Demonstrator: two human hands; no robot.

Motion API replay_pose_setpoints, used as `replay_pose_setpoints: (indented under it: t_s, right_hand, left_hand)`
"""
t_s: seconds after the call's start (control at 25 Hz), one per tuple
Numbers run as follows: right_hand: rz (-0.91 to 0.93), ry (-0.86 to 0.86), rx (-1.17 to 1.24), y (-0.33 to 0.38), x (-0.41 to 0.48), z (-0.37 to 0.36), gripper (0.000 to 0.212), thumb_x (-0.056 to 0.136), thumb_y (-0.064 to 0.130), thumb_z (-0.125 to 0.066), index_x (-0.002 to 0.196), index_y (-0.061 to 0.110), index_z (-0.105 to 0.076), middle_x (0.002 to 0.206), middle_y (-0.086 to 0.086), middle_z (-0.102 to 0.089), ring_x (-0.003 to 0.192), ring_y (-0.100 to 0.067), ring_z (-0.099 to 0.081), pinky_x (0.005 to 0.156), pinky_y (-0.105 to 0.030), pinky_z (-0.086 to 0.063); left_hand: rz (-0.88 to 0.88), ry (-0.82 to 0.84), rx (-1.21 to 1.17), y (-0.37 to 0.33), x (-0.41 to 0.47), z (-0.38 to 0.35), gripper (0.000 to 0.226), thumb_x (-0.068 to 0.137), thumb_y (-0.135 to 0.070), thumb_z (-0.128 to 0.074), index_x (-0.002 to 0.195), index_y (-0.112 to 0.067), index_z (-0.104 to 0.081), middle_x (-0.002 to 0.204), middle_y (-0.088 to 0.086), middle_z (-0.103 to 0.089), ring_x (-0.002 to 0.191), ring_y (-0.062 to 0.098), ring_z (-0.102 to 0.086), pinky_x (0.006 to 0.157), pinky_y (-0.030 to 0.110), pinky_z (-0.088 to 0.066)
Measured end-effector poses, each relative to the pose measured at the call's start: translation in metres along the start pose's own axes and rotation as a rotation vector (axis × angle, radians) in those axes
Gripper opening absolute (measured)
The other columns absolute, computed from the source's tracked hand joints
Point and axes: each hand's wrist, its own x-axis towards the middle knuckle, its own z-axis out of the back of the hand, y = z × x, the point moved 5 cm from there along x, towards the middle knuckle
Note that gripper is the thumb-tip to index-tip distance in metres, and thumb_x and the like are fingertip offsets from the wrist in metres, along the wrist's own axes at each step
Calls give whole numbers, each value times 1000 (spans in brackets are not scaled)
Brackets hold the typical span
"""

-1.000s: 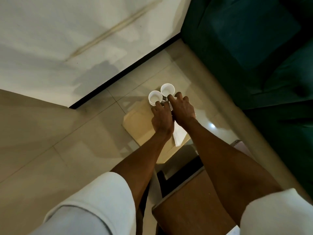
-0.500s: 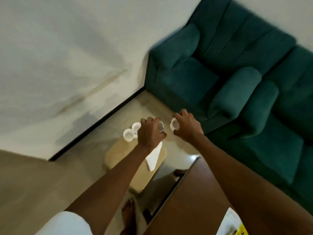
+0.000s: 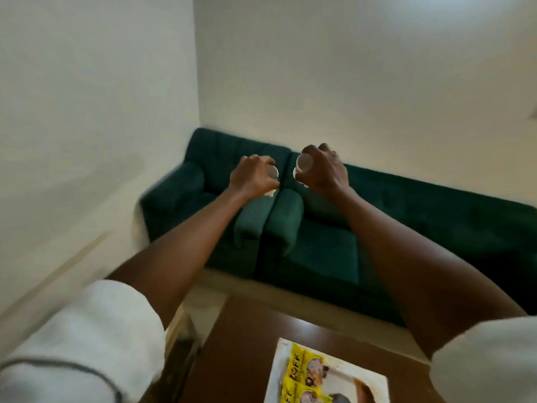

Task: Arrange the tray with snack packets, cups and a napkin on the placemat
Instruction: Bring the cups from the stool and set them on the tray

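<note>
Both arms are raised in front of me, level with the green sofa. My left hand [image 3: 252, 179] is closed around a small white cup [image 3: 272, 171], and a bit of white shows under its palm. My right hand [image 3: 325, 171] grips another white cup [image 3: 303, 163], its mouth turned toward me. Low in the frame a white tray [image 3: 279, 370] lies on the dark brown table [image 3: 247, 338] with yellow snack packets [image 3: 302, 373] on it. No placemat or napkin can be made out; the image is blurred.
A dark green sofa [image 3: 392, 228] stands against the white walls, with two armrests side by side under my hands. A strip of pale floor [image 3: 203, 301] separates the sofa from the table. My white sleeves fill the lower corners.
Both hands lifted a cup each off the low board on the floor and rose. My view swung up from the floor to the sofa, and the table with the tray came into sight.
</note>
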Motion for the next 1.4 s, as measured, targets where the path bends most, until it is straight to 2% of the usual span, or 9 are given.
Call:
replay_pose_setpoints:
  t_s: [0.2,0.32,0.44,0.72,0.84,0.96,1.12,1.24,1.4]
  right_hand:
    - [-129,-162,-58,-138,-63,155,58,76,42,-79,128,26,-61,123,-8,-60,113,-34,-60,83,-41,-56]
    - [-205,-161,-114,-201,-93,176,60,74,44,-77,128,23,-62,124,-11,-61,112,-35,-62,84,-44,-59]
    - [-306,-102,-76,-254,-112,155,63,74,46,-77,130,23,-61,128,-10,-60,116,-35,-61,88,-49,-60]
    - [-512,138,-41,-346,-183,2,58,76,48,-77,125,23,-59,125,-7,-56,113,-31,-60,79,-39,-51]
    - [-615,238,1,-364,-232,-59,62,78,48,-80,128,20,-57,128,-8,-55,114,-30,-60,82,-40,-53]
    - [-696,395,53,-379,-286,-132,67,80,46,-82,132,16,-53,134,-10,-53,117,-31,-60,91,-45,-57]
    - [-744,520,97,-403,-359,-234,66,79,45,-84,128,15,-53,130,-10,-54,112,-33,-60,82,-42,-55]
    - [-759,625,80,-424,-416,-312,64,78,42,-84,125,15,-51,128,-10,-50,114,-37,-59,75,-42,-53]
    - [-734,724,8,-441,-463,-375,69,79,46,-82,130,14,-50,129,-12,-52,112,-39,-62,79,-48,-56]
  left_hand:
    - [-222,47,-3,-204,-8,-21,61,74,-41,-78,131,-22,-68,129,7,-71,119,28,-65,94,42,-60]
    - [-267,105,-28,-262,-13,-68,62,72,-47,-78,129,-25,-68,128,6,-71,118,28,-66,94,39,-59]
    - [-260,194,-29,-283,-13,-135,60,70,-45,-78,127,-28,-69,128,2,-71,118,24,-65,85,31,-54]
    - [-252,376,-1,-226,-44,-323,60,76,-44,-77,132,-29,-62,125,4,-63,122,28,-53,88,45,-55]
    - [-217,511,24,-191,-86,-387,60,80,-39,-78,135,-27,-60,127,4,-61,123,27,-52,87,42,-52]
    - [-129,653,21,-149,-131,-460,60,82,-34,-80,137,-24,-60,133,3,-60,128,28,-51,95,41,-49]
    - [-120,832,56,-89,-206,-556,58,83,-30,-78,137,-24,-60,140,3,-60,133,28,-49,106,38,-43]
    - [-64,905,70,-38,-259,-624,61,81,-29,-75,140,-28,-58,141,-2,-58,136,28,-45,100,43,-52]
    - [-54,921,106,-3,-306,-677,59,81,-32,-74,138,-31,-59,131,-4,-59,127,26,-49,91,41,-56]
